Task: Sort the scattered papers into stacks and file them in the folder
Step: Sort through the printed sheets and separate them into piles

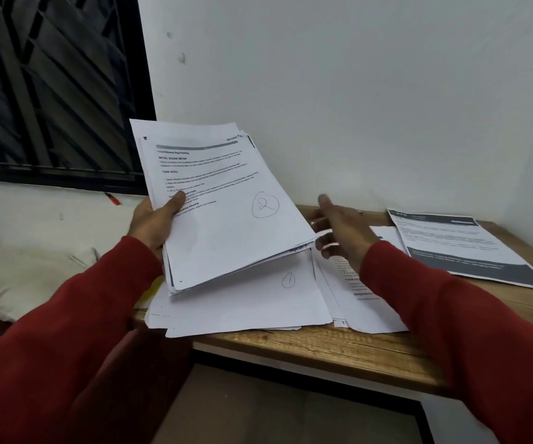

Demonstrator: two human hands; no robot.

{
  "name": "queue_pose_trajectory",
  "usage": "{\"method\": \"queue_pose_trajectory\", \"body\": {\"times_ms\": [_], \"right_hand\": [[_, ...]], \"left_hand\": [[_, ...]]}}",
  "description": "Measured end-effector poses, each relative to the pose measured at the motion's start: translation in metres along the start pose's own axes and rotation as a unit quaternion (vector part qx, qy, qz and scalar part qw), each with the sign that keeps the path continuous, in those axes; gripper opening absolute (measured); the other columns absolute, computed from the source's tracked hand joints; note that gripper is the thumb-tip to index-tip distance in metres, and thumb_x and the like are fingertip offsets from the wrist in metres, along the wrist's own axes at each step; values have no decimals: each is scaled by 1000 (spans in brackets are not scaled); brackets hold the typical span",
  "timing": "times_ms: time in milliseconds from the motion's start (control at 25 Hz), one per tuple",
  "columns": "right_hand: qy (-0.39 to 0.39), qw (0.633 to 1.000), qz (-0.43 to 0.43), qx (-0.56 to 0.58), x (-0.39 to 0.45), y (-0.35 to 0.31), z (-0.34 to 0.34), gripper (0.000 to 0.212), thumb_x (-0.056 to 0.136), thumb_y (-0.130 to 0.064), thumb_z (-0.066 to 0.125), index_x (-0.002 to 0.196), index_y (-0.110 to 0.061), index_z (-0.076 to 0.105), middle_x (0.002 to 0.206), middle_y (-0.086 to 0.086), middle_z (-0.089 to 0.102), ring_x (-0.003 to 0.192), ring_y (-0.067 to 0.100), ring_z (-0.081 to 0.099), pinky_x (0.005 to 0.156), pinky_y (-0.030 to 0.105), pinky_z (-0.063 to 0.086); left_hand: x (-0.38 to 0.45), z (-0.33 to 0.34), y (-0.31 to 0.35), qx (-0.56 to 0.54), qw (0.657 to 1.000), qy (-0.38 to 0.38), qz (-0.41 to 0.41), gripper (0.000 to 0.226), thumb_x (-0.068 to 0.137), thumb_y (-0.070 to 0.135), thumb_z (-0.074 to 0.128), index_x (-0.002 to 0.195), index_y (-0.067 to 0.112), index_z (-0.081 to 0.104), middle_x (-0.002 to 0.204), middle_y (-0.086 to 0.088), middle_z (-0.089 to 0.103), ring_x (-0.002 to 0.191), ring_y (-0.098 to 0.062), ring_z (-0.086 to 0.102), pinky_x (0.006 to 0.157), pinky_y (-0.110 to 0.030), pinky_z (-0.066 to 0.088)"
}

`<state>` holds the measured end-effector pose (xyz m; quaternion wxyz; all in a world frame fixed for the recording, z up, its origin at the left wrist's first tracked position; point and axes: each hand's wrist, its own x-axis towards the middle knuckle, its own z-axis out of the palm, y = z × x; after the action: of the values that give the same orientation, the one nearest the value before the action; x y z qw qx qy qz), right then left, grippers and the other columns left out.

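Above the wooden table (pixel 339 347), left hand (pixel 153 219) gripping paper stack (pixel 226 213), right hand (pixel 339 230) loose-fingered beside it

At frame centre the left hand (pixel 154 221) holds a sheaf of papers (pixel 223 203) marked with a circled 2, thumb on top. The right hand (pixel 339 232), fingers spread, hovers over loose sheets (pixel 242 302) on the wooden desk (pixel 339 350); a dark-banded page (pixel 463 248) lies right.

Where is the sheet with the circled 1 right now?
The sheet with the circled 1 lies on the wooden table near its front left edge, beneath the raised stack gripped by the left hand.
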<state>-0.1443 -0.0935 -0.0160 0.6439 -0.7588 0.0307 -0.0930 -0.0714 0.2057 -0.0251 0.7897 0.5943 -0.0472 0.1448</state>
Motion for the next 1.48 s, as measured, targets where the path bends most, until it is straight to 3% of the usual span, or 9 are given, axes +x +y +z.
{"method": "queue_pose_trajectory", "body": {"times_ms": [200, 400, 520, 680, 840, 1000, 1120, 1280, 1480], "right_hand": [[-16, 999, -37, -14, 5, -15, 26, 26, 83, -25, 79, 92, -5, 65, 90, 11, 70, 73, 23, 65, 63, 34, 55], [-82, 996, 21, -10, -6, -13, 30, 31, 94, -36, 64, 100, -7, 71, 84, 6, 72, 60, 18, 64, 50, 25, 50], [-55, 972, 48, -224, -11, -6, 22, 50, 92, -60, 53, 100, -12, 65, 86, 5, 69, 60, 21, 60, 54, 25, 46], [-63, 870, 22, -488, -8, 3, 25, 68, 81, -59, 70, 132, -21, 47, 115, -4, 55, 107, 21, 53, 81, 27, 35], [-52, 893, 37, -445, 7, 7, 27, 71, 81, -35, 79, 140, -18, 43, 136, 6, 53, 122, 26, 52, 88, 27, 42], [15, 956, -1, -292, 19, 7, 3, 44, 80, -13, 79, 119, -16, 58, 98, -1, 63, 97, 22, 60, 84, 31, 49], [156, 941, -74, -291, 29, -8, -33, 11, 83, -20, 73, 91, -13, 69, 85, 7, 65, 80, 25, 60, 74, 29, 45], [291, 945, -132, -77, 27, -30, -83, 13, 84, -17, 71, 81, -5, 68, 71, 5, 56, 63, 19, 51, 65, 31, 44], [216, 971, -77, 69, 8, -38, -76, 11, 89, -7, 70, 80, -13, 69, 85, 10, 69, 69, 23, 68, 71, 38, 60]], "left_hand": [[-10, -6, 6, -9, 995, -95, -37, 29, 95, 24, 62, 122, 13, 64, 108, -2, 76, 92, -19, 74, 70, -31, 61], [-10, -38, 2, 17, 993, -105, -60, 37, 95, 21, 62, 131, 10, 60, 121, -8, 71, 101, -22, 71, 72, -31, 61], [-6, -65, 4, 56, 992, -90, -64, 37, 94, 18, 63, 130, 9, 61, 121, -9, 70, 95, -18, 72, 75, -29, 61], [-6, -87, 5, 80, 992, -76, -69, 35, 94, 16, 63, 128, 10, 62, 118, -7, 70, 89, -17, 73, 73, -29, 61], [-7, -91, 3, 95, 990, -76, -71, 37, 94, 17, 64, 130, 8, 61, 124, -10, 69, 103, -25, 69, 82, -34, 59], [-8, -91, 8, 88, 990, -89, -67, 36, 94, 17, 63, 129, 8, 62, 118, -8, 71, 89, -16, 74, 71, -26, 61], [-6, -87, 9, 72, 991, -88, -70, 38, 93, 16, 64, 130, 8, 62, 121, -9, 70, 100, -21, 71, 75, -31, 61], [-8, -71, 7, 77, 988, -111, -77, 37, 92, 17, 65, 128, 8, 63, 119, -9, 71, 102, -25, 71, 73, -30, 62], [-13, -35, 5, 65, 984, -140, -94, 36, 91, 16, 65, 126, 8, 64, 116, -10, 72, 94, -23, 74, 68, -29, 61]]}}
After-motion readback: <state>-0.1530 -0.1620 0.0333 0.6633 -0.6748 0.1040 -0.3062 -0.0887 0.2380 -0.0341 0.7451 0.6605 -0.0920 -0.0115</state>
